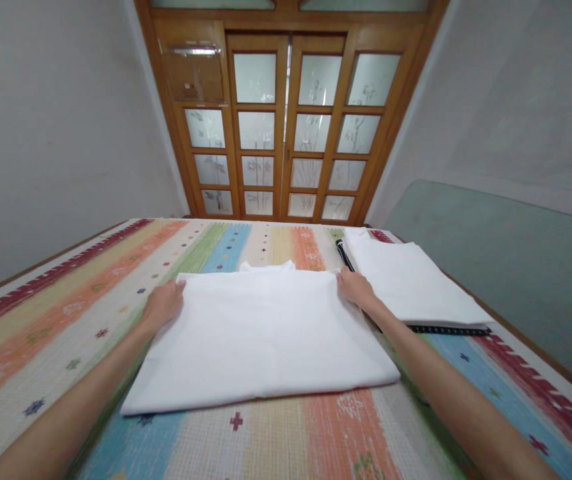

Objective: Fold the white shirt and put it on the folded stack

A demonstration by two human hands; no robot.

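Head view: your left hand (163, 303) and right hand (356, 288) meet the white cloth (261, 340) at its 10 and 2 o'clock corners, seemingly mid-fold. I cannot tell whether each grip is pinching or flat. A fold calls for lifting both evenly.

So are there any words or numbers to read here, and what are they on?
Nothing here can be read.
Black strip under the smaller folded white cloth on the right: pale marks, too small to read.
Brown cardboard sheet in the wooden door: faint marks, too blurred.
Colourful striped woven cover: only little cross shapes, no letters.
Large white folded cloth in the middle: plain.
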